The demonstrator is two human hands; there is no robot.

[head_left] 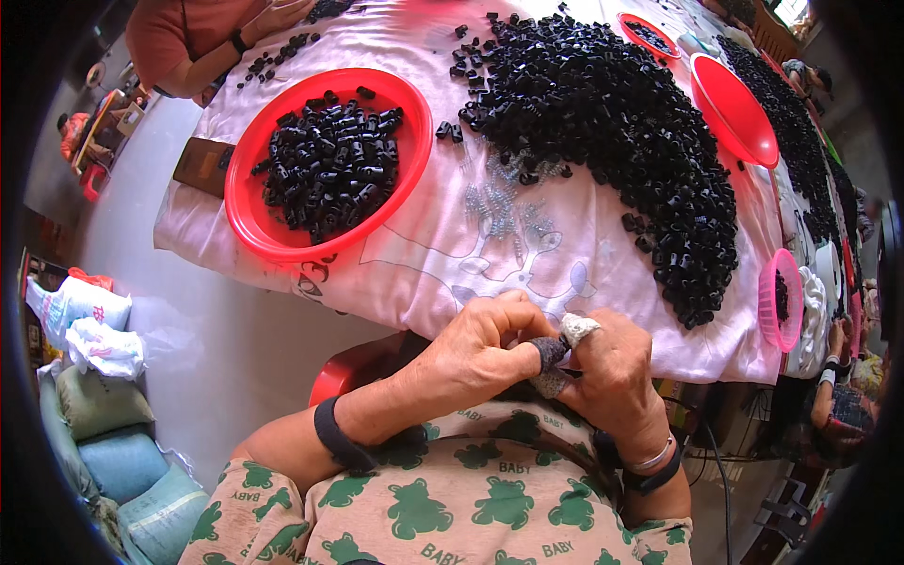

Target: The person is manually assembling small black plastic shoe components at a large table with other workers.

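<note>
My left hand (485, 353) and my right hand (612, 367) meet close to my chest, below the table's near edge. Their fingertips are wrapped in grey and white cloth guards and pinch a small part together (556, 353); the part itself is hidden by the fingers. On the pink cloth (433, 254) in front of them lie small metal springs (499, 212). A big heap of small black plastic pieces (612, 122) spreads over the middle and right. A round red basin (259, 231) at the left holds more black pieces.
Another red basin (734, 108) leans at the right, a small pink basket (780, 301) stands at the table's right corner. A person in an orange top (184, 38) sits at the far left. Another person's arm (833, 367) shows at the right. Stuffed sacks (104, 414) lie on the floor.
</note>
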